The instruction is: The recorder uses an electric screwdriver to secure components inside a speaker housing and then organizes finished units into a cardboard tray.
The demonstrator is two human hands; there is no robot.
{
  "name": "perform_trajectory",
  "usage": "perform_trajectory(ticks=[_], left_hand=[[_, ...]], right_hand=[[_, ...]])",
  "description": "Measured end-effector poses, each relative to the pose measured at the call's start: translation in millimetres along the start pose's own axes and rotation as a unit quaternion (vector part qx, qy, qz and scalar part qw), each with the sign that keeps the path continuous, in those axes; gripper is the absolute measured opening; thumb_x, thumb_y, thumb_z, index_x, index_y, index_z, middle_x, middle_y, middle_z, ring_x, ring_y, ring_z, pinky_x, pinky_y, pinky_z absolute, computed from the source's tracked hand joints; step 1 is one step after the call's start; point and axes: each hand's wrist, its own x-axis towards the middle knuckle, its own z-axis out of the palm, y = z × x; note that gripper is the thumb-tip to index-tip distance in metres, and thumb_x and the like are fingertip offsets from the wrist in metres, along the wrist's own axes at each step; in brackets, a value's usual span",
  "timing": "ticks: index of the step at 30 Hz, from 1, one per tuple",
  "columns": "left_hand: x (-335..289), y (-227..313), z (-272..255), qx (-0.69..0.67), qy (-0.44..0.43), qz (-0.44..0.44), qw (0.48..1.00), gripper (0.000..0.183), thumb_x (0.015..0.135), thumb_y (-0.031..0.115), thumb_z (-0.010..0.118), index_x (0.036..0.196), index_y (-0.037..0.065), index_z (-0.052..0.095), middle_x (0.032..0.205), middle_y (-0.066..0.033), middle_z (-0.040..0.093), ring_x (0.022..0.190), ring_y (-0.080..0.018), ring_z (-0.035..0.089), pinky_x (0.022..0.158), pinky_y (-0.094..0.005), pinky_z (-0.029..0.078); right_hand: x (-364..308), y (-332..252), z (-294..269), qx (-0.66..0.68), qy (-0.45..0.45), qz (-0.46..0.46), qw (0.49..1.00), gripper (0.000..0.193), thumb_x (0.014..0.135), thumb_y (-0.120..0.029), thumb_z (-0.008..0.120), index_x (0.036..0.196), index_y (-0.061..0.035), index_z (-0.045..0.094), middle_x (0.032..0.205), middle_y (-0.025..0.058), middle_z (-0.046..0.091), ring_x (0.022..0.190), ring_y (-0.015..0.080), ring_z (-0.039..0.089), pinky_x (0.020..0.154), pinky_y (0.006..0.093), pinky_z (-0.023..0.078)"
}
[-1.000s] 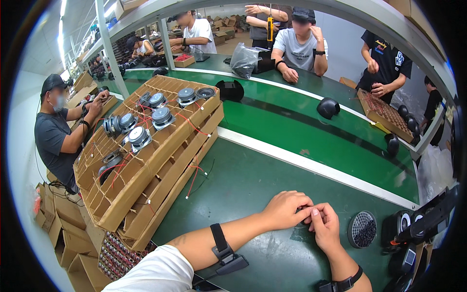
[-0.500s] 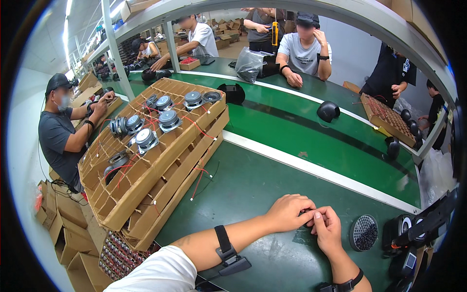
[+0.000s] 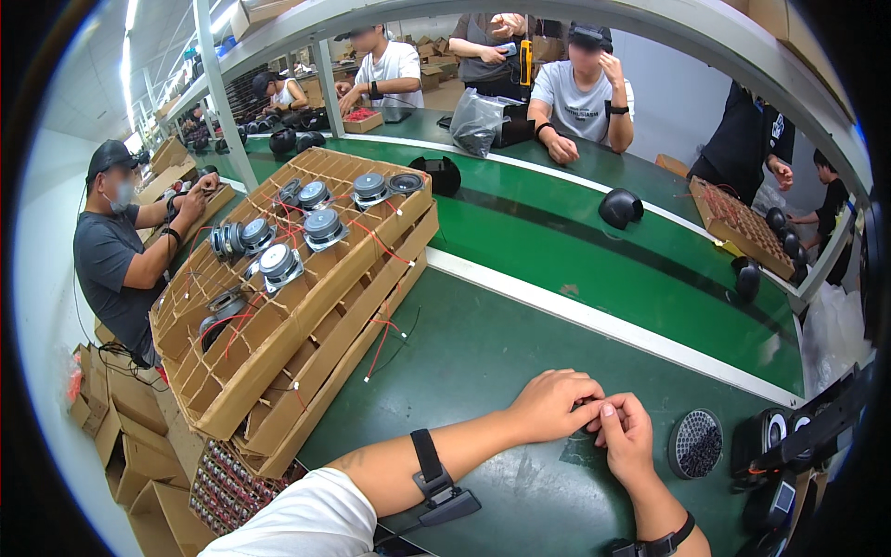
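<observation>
Over the green tabletop (image 3: 455, 343), my left hand (image 3: 559, 405) and my right hand (image 3: 624, 433) meet with their fingertips touching. Both are closed with curled fingers, and whatever may lie between them is hidden. Just right of my right hand stands a round grey dish (image 3: 676, 447) holding many small black pieces (image 3: 698, 451), too small to name. To the left of my left hand, a stack of cardboard divider trays (image 3: 306, 357) carries several speaker drivers (image 3: 278, 264) with red and black wires.
Beyond a white rail (image 3: 594, 320) runs a green conveyor belt (image 3: 538, 251) with black shells (image 3: 620, 209) on it. Black devices (image 3: 772, 436) crowd the right edge. Cardboard boxes (image 3: 139, 436) are on the floor at left. Several people work around the line.
The black shells on the belt have shifted slightly leftward. At the far left, a co-worker has drawn an arm back toward a small box. My hands have stayed put.
</observation>
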Motion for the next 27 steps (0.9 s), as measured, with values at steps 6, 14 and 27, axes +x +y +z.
perform_trajectory(ticks=[6,14,27], left_hand=[[-0.6,-3.3,0.2,0.009,-0.007,0.002,1.000,0.023,0.092,0.026,0.066,0.100,0.005,0.071,0.094,-0.0102,0.070,0.090,-0.0282,0.066,0.079,-0.0400,0.053],[0.9,-1.8,-3.9,-0.142,0.049,-0.079,0.985,0.027,0.097,0.022,0.067,0.114,0.001,0.070,0.106,-0.0121,0.072,0.094,-0.0195,0.068,0.082,-0.0340,0.055],[-164.4,84.4,-78.5,-0.165,0.042,-0.205,0.964,0.025,0.100,0.018,0.066,0.117,0.000,0.069,0.109,-0.0071,0.072,0.101,-0.0133,0.066,0.091,-0.0303,0.053]], right_hand=[[3.2,-4.7,-0.5,-0.009,-0.014,0.004,1.000,0.023,0.105,-0.024,0.057,0.104,-0.0014,0.059,0.085,0.0050,0.067,0.072,0.0071,0.060,0.059,0.0210,0.046],[7.2,0.7,-5.1,0.027,0.003,0.012,1.000,0.020,0.105,-0.023,0.054,0.101,-0.0039,0.059,0.077,0.0036,0.064,0.058,0.0074,0.052,0.053,0.0220,0.041],[8.9,7.2,-4.6,-0.029,-0.021,-0.021,0.999,0.014,0.102,-0.017,0.057,0.099,-0.0037,0.058,0.078,0.0033,0.063,0.066,0.0080,0.056,0.057,0.0241,0.045]])
